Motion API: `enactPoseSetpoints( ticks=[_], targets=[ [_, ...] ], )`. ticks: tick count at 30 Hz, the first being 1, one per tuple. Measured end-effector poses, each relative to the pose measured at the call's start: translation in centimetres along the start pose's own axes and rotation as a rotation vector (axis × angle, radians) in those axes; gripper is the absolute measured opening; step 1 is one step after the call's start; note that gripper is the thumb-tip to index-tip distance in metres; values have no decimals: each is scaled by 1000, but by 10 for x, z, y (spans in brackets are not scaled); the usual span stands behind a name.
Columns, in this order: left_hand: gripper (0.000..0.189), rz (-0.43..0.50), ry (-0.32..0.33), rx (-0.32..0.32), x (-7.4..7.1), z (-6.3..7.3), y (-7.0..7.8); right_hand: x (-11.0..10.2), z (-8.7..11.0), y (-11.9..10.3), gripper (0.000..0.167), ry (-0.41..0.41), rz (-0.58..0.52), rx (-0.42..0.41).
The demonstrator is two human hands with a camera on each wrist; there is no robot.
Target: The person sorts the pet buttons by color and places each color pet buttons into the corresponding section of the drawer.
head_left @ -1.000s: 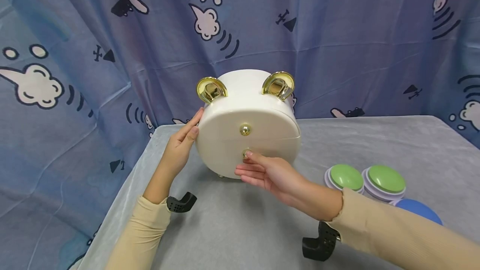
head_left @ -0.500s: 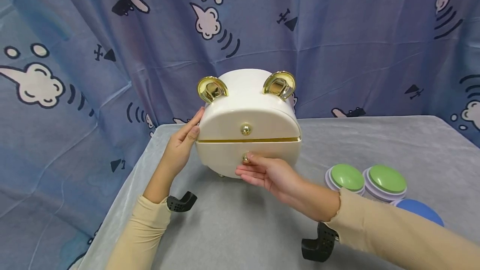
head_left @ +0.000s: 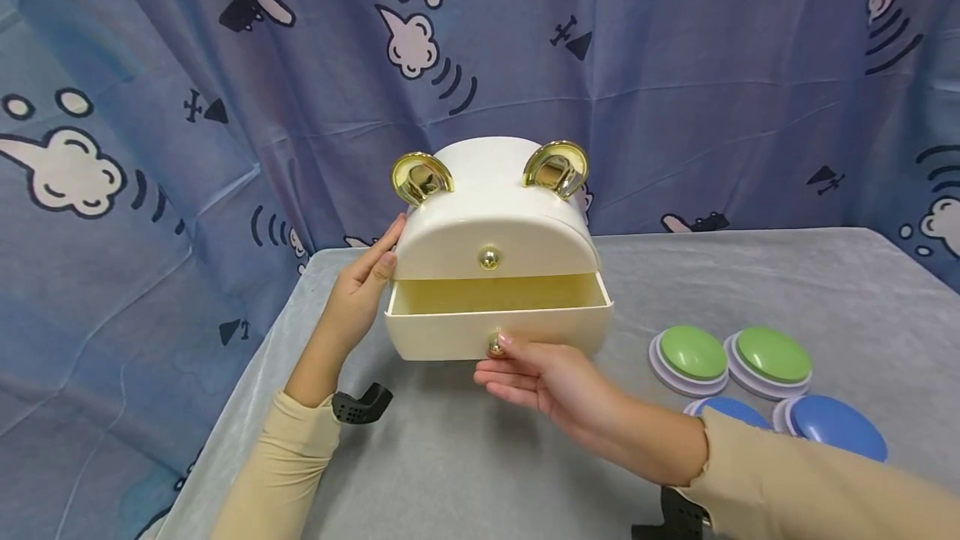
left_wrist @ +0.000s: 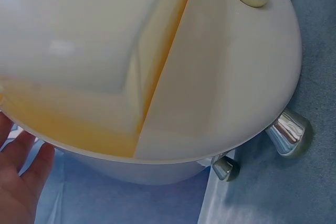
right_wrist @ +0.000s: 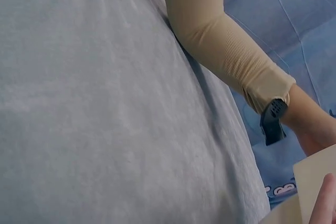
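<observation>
Blue printed curtain (head_left: pixel 495 57) behind. Grey-covered table (head_left: pixel 450 465). White rounded box (head_left: pixel 453 244) near table's far edge, toward far-left corner. Its lower drawer (head_left: pixel 442 337) is partway out. Left hand (head_left: pixel 358 290): fingers straight, resting on box's left side. Right hand (head_left: pixel 543 377): at drawer front, thumb and finger pinching. Two green buttons (head_left: pixel 772 356), two blue buttons (head_left: pixel 838 428): grouped toward table's right edge. Lower gold knob (head_left: pixel 496 345): in that pinch.

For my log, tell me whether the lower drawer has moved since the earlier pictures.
Yes. The lower drawer has slid outward, out of the white box, whose upper knob stays put.
</observation>
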State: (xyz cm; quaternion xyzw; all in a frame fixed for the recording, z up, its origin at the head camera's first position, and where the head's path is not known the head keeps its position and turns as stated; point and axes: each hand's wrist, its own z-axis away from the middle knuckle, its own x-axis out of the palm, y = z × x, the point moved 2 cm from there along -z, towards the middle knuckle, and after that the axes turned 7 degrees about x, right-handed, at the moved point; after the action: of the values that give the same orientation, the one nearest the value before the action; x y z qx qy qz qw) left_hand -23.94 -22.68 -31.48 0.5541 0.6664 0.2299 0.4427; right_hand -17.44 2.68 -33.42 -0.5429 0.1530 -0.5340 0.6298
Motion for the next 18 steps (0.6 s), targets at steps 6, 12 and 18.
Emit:
enactPoseSetpoints(
  ticks=[6, 12, 18],
  targets=[
    [45, 8, 5, 12, 0, 0, -1, -1, 9, 11, 36, -13, -19, 8],
    [46, 6, 1, 8, 0, 0, -1, 0, 16, 19, 32, -18, -31, 5],
    [46, -4, 1, 8, 0, 0, -2, 0, 21, 26, 26, -35, -30, 7]
  ],
)
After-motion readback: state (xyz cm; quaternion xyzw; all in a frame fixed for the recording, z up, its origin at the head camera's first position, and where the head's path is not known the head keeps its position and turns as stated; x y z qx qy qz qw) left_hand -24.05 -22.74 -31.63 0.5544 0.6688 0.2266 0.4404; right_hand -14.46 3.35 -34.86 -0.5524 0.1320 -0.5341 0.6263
